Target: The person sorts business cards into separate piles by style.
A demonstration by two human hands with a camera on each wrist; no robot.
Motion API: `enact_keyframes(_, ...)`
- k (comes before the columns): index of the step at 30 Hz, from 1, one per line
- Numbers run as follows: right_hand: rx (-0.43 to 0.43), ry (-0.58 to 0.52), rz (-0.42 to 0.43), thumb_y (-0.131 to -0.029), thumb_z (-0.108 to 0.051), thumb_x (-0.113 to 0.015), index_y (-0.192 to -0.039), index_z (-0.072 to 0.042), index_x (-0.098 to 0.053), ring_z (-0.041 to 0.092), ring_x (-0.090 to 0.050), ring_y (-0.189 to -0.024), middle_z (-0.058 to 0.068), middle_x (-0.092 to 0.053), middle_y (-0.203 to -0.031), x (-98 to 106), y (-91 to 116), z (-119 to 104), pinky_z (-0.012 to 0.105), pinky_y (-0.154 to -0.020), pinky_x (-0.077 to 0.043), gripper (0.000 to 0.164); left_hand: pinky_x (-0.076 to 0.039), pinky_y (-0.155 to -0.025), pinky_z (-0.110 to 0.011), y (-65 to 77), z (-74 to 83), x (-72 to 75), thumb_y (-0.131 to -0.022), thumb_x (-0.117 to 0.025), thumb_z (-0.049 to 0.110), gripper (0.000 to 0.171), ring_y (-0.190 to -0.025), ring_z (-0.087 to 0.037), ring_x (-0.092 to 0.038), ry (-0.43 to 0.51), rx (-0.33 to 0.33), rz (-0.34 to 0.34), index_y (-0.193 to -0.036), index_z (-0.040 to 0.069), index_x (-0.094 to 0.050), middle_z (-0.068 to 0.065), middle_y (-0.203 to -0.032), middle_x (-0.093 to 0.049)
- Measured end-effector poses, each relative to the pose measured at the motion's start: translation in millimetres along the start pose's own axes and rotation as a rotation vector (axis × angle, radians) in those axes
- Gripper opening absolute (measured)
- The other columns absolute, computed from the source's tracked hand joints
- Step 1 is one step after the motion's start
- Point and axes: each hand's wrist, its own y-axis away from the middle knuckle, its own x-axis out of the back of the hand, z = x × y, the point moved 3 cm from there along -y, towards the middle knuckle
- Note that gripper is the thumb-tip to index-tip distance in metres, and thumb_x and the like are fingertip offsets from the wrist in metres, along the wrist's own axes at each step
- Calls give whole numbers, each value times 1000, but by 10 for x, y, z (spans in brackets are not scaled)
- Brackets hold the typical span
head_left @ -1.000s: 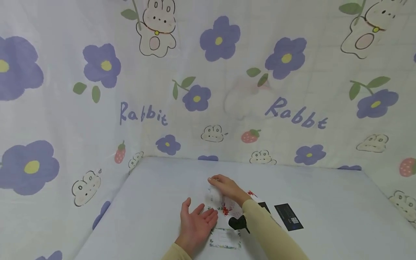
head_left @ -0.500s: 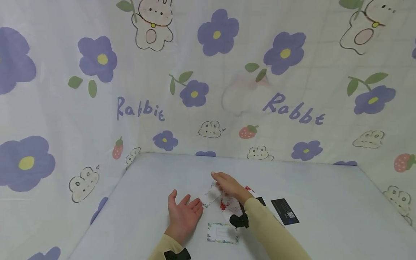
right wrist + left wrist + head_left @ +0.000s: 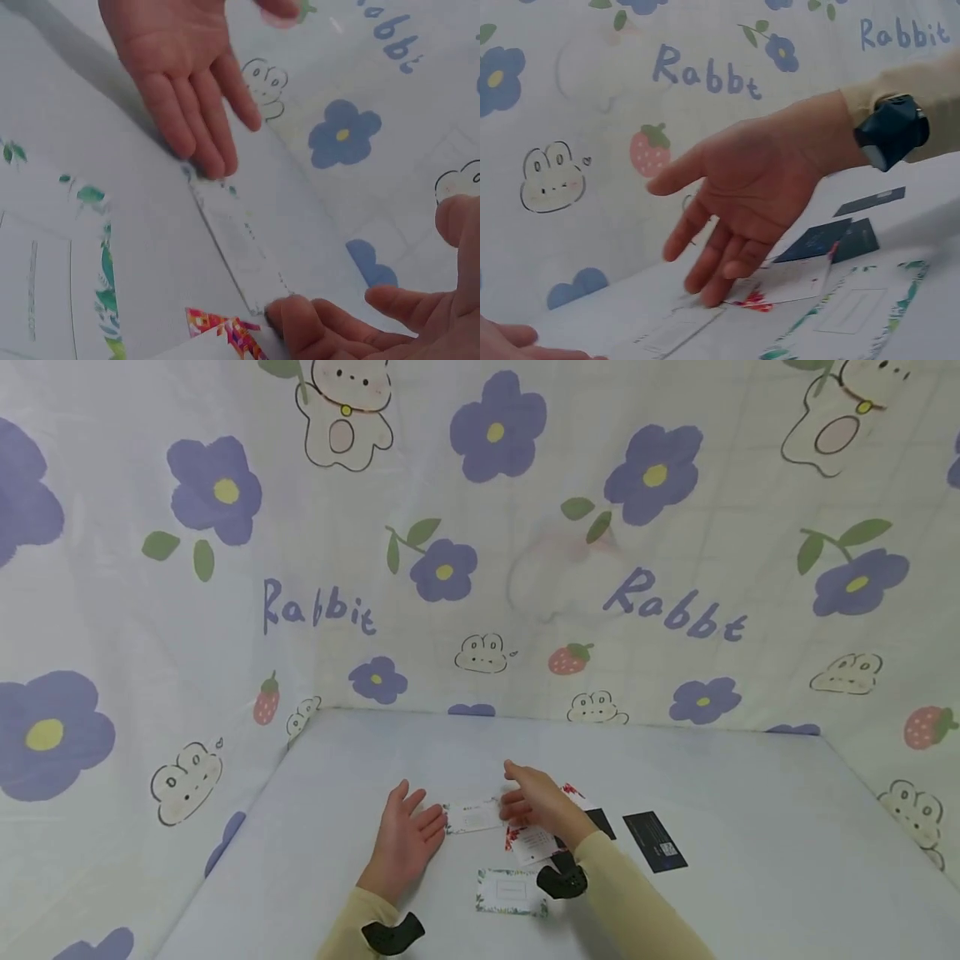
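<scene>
A white card with a leafy border (image 3: 472,817) lies between my two hands. My left hand (image 3: 407,839) is at its left end, palm turned up and fingers straight. In the right wrist view, those fingertips (image 3: 214,161) touch or nearly touch the card's end. At the other end is my right hand (image 3: 546,802), fingers loosely extended and thumb apart. Its lower fingers touch or almost touch the card in the left wrist view. A second leafy-bordered white card (image 3: 512,892) lies flat nearer me, below the hands.
Under my right wrist lie a card with red flowers (image 3: 531,843) and a black card (image 3: 602,822), overlapping. Another black card (image 3: 655,842) lies farther right. A patterned curtain (image 3: 480,610) surrounds the white table (image 3: 337,752). Each wrist wears a black device (image 3: 562,877).
The leafy card between the hands has gone from tilted by my right hand to lying flatter and farther left. My left hand has moved left and away from me; my right hand slightly right.
</scene>
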Motion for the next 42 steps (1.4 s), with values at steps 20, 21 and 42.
enact_keyframes(20, -59, -152, 31, -106, -47, -48, -153, 0, -38, 25, -71, -90, 28, -57, -134, 6, 70, 19, 28, -73, -59, 68, -13, -129, -54, 3, 80, 48, -109, -32, 46, 82, -155, -50, -16, -47, 70, 0, -160, -7, 4, -40, -163, -11)
enact_keyframes(21, -62, -158, 30, -106, -47, -47, -153, 1, -37, 24, -70, -89, 29, -57, -134, 8, 69, 22, 27, -72, -58, 68, -13, -129, -54, 1, 78, 49, -109, -32, 46, 81, -155, -50, -16, -47, 69, 3, -160, -7, 4, -40, -163, -11)
enact_keyframes(42, 2, -241, 22, -104, -47, -51, -153, 0, -38, 21, -69, -90, 26, -62, -129, 67, 307, 77, 26, -76, -56, 69, -16, -129, -53, 47, 89, 7, -107, -28, 54, 85, -154, -48, -22, -53, 64, -21, -161, -5, -2, -38, -163, -19)
